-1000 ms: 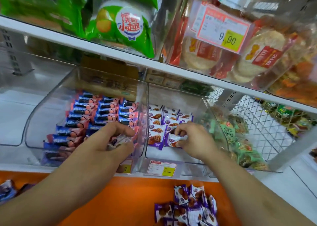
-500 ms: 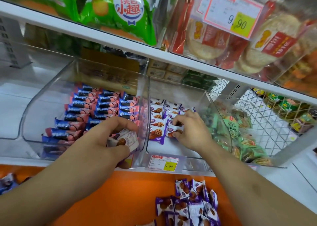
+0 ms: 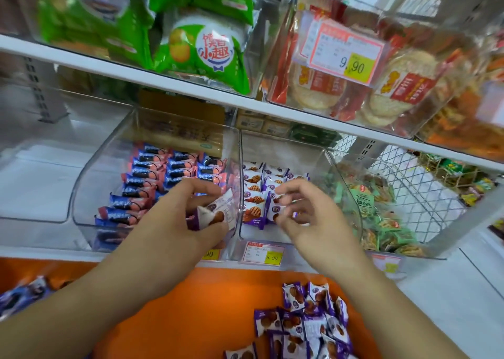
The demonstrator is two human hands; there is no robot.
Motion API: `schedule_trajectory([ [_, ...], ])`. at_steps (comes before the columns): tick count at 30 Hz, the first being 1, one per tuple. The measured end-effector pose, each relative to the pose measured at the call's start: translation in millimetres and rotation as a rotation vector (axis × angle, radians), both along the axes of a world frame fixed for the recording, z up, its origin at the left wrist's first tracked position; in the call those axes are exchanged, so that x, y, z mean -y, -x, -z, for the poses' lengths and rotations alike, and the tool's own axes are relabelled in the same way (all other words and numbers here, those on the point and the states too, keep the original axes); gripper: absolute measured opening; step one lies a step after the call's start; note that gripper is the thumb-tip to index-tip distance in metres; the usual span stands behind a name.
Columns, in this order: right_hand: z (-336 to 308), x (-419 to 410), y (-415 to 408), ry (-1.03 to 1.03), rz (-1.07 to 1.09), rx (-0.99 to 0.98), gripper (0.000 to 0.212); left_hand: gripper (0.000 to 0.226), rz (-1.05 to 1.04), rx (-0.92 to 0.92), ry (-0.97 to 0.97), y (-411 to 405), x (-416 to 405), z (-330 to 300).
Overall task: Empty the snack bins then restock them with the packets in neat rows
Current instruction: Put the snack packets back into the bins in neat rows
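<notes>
At nine o'clock the blue-packet bin [image 3: 90, 195] sits fully rowed, and the left hand [image 3: 174, 222] grips a spare waffle packet [image 3: 215, 214] just beside it. Right of centre, the right hand [image 3: 305, 219], fingers loosely spread, hovers over the waffle bin [image 3: 313, 151], only its back rows filled. At six o'clock a loose pile of packets [image 3: 302, 323] waits on the orange ledge [image 3: 191, 304] — roughly halfway there.
</notes>
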State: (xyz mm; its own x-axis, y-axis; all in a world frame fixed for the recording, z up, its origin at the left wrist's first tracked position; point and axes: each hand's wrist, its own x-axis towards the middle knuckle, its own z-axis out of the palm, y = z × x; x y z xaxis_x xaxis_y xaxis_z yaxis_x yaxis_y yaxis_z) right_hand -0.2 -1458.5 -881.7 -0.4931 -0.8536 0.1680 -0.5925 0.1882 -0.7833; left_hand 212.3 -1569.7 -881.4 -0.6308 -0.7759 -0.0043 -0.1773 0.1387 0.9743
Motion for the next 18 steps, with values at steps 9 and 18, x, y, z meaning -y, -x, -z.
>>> schedule_trajectory([
  [9,-5,-11,-77,0.016,-0.040,0.069,0.054,0.037,0.167,-0.166,-0.330,2,-21,-19],
  [18,-11,-31,-41,0.149,-0.025,0.689,0.032,0.046,0.132,-0.016,0.033,-10,-4,-6],
])
